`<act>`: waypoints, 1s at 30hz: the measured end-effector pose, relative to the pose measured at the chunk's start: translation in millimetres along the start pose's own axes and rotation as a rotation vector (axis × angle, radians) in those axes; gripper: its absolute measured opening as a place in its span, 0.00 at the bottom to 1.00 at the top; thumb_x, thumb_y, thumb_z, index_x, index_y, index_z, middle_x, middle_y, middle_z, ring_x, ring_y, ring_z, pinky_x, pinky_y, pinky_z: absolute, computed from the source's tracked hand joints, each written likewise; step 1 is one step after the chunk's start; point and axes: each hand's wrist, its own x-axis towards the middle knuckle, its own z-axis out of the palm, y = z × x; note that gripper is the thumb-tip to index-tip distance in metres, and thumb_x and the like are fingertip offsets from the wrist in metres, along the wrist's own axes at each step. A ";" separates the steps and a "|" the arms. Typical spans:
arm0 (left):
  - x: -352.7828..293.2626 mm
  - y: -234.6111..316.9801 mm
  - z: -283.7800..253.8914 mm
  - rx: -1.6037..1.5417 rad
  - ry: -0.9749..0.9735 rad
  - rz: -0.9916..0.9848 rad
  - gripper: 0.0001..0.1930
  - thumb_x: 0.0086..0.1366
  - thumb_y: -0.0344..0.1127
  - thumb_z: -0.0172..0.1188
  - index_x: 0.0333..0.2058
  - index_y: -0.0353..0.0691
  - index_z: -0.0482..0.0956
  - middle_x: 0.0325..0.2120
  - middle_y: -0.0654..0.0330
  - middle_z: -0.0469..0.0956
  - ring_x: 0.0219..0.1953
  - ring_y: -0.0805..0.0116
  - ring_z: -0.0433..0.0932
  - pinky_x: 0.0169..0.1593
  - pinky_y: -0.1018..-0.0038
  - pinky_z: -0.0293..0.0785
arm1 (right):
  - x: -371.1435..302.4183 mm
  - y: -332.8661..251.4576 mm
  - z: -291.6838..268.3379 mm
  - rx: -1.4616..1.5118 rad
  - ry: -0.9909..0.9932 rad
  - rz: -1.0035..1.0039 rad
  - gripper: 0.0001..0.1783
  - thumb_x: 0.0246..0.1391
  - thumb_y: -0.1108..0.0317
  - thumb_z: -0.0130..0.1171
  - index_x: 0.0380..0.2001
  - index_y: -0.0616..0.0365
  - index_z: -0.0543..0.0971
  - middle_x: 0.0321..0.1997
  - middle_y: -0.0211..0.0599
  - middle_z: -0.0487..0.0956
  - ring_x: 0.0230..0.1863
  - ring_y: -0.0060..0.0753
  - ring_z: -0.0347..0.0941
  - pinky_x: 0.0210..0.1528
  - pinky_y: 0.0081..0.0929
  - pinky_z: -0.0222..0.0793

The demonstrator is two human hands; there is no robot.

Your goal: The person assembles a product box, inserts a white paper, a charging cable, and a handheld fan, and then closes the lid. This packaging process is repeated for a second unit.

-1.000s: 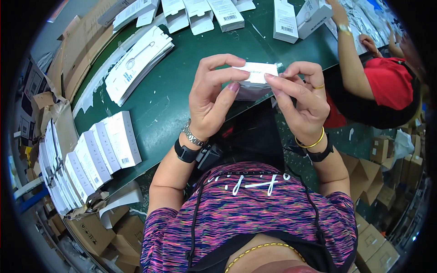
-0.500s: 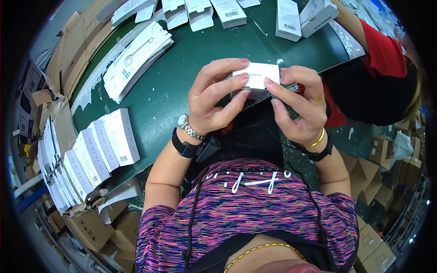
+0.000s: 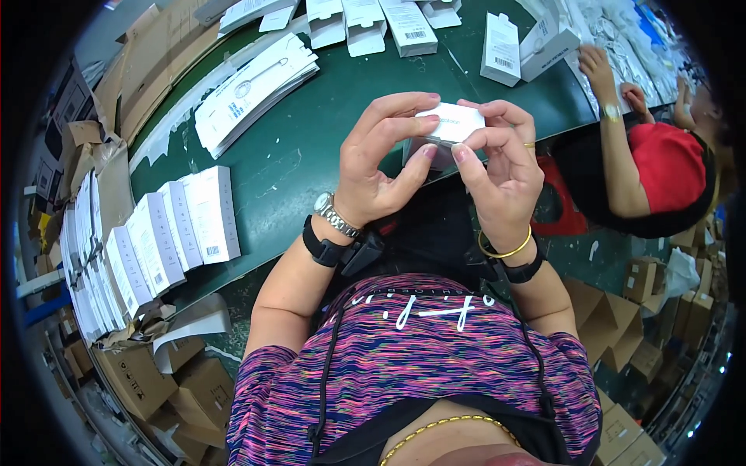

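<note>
A small white cardboard box point(image 3: 458, 124) is held between my two hands over the near edge of the green table, its end flap facing up at me. My left hand point(image 3: 388, 151) grips its left side, fingers along the top and thumb at the near lower edge. On the other side my right hand point(image 3: 505, 159) pinches the box's right corner between thumb and fingers. The rest of the box below the flap is mostly hidden by my hands.
Flat printed cartons point(image 3: 252, 89) lie stacked on the green table point(image 3: 326, 101). White boxes point(image 3: 159, 241) stand in a row at left, and open-ended boxes point(image 3: 365, 27) line the far side. A co-worker in a red sleeve point(image 3: 672, 167) sits at right. Brown cartons point(image 3: 144, 380) are on the floor.
My right fingers have shifted on the box, the thumb now at its near right corner. The co-worker's arm has drawn back from the boxes at the far right. The view has shifted slightly.
</note>
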 end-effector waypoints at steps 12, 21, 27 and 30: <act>1.5 0.9 -5.9 0.065 -0.091 0.041 0.20 0.59 0.22 0.69 0.52 0.36 0.80 0.57 0.44 0.78 0.59 0.50 0.80 0.58 0.62 0.80 | -4.3 6.1 9.9 0.020 0.018 -0.094 0.16 0.57 0.86 0.63 0.46 0.63 0.72 0.60 0.47 0.70 0.63 0.40 0.73 0.66 0.36 0.68; 0.2 -9.1 -4.0 0.062 -0.079 0.065 0.20 0.60 0.22 0.71 0.52 0.38 0.80 0.56 0.43 0.79 0.57 0.50 0.81 0.56 0.62 0.81 | -1.9 12.7 7.3 0.011 0.012 -0.132 0.23 0.61 0.85 0.64 0.53 0.61 0.66 0.59 0.49 0.71 0.61 0.40 0.73 0.64 0.34 0.70; 7.6 -13.4 5.0 0.118 -0.014 0.180 0.20 0.58 0.22 0.73 0.50 0.37 0.81 0.52 0.46 0.82 0.51 0.50 0.84 0.51 0.63 0.83 | -0.4 29.2 -2.7 -0.209 -0.008 -0.276 0.21 0.63 0.79 0.66 0.53 0.60 0.67 0.59 0.50 0.71 0.60 0.41 0.75 0.62 0.35 0.73; 8.4 -11.4 6.3 0.180 0.024 0.197 0.18 0.59 0.21 0.72 0.48 0.37 0.80 0.51 0.45 0.82 0.50 0.49 0.84 0.50 0.62 0.83 | 1.1 33.4 -2.3 -0.354 -0.025 -0.377 0.21 0.64 0.76 0.67 0.53 0.60 0.67 0.60 0.50 0.71 0.59 0.44 0.76 0.61 0.35 0.74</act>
